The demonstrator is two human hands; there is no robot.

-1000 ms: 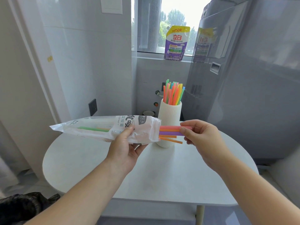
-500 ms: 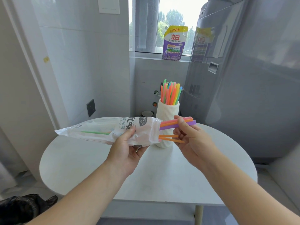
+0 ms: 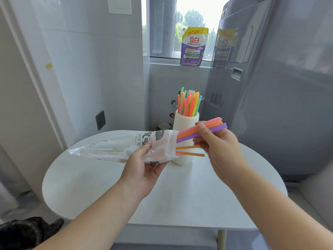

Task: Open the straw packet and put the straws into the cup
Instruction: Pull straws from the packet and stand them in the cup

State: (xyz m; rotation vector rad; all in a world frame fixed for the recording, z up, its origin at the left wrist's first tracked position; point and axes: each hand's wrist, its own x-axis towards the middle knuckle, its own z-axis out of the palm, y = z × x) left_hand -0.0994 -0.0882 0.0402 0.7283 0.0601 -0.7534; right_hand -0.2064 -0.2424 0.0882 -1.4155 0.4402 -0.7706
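My left hand (image 3: 144,170) grips a clear plastic straw packet (image 3: 126,147), held level above the table with its open mouth pointing right. My right hand (image 3: 216,150) pinches a small bunch of pink, orange and purple straws (image 3: 187,135) that stick out of the packet's mouth, tilted up to the right. Two orange straws (image 3: 189,150) poke out lower down, loose. Behind the hands stands a white ribbed cup (image 3: 185,120) on the white round table (image 3: 162,195), holding several colourful straws (image 3: 188,103) upright.
A grey appliance (image 3: 279,87) stands close on the right behind the table. A purple detergent pouch (image 3: 192,47) sits on the windowsill. A tiled wall with a dark socket (image 3: 100,120) is at the left. A black bag (image 3: 27,231) lies on the floor at bottom left.
My right hand has shifted its hold on the pink, orange and purple straws and lifted their outer ends upward. The packet in my left hand has stayed about level.
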